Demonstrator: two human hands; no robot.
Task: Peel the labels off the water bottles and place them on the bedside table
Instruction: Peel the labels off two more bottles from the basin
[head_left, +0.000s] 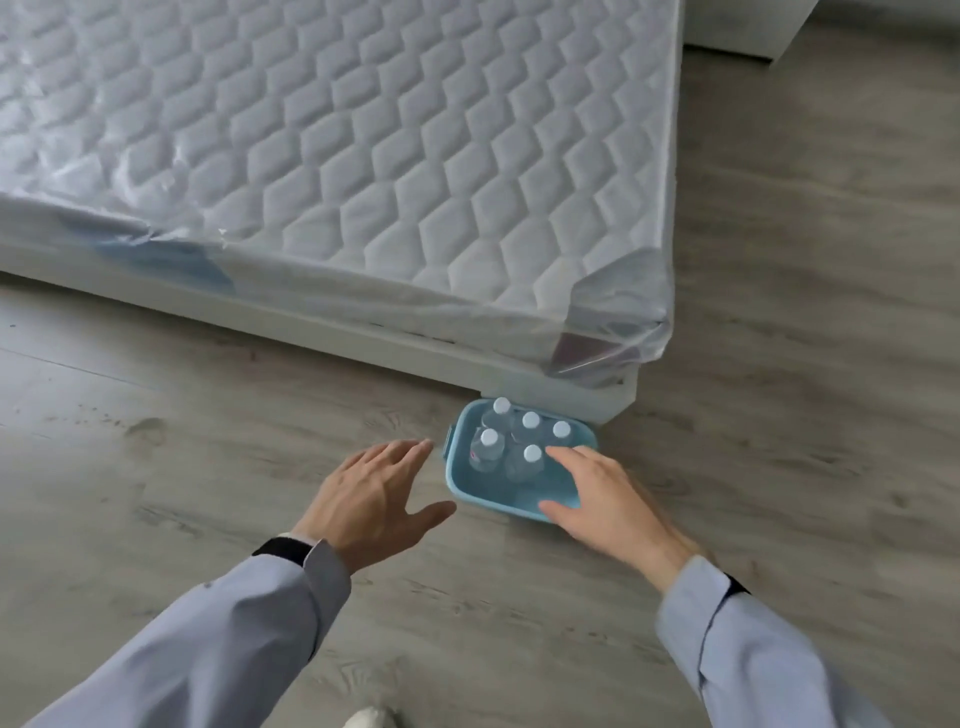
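Observation:
A light blue plastic tub (460, 488) stands on the floor at the corner of the bed. Several clear water bottles (488, 449) with white caps stand upright in its far half. My left hand (371, 496) hovers just left of the tub, fingers straight and spread, holding nothing. My right hand (605, 496) reaches over the tub's right side with straight fingers, its fingertips close to the nearest bottle cap. Whether it touches a bottle or the tub I cannot tell.
A mattress (363, 156) wrapped in clear plastic lies on a white bed frame (561, 384) behind the tub. Grey wood-look floor (156, 415) spreads left and right. A white piece of furniture (743, 26) stands at the top right. A white shoe tip (371, 717) shows at the bottom.

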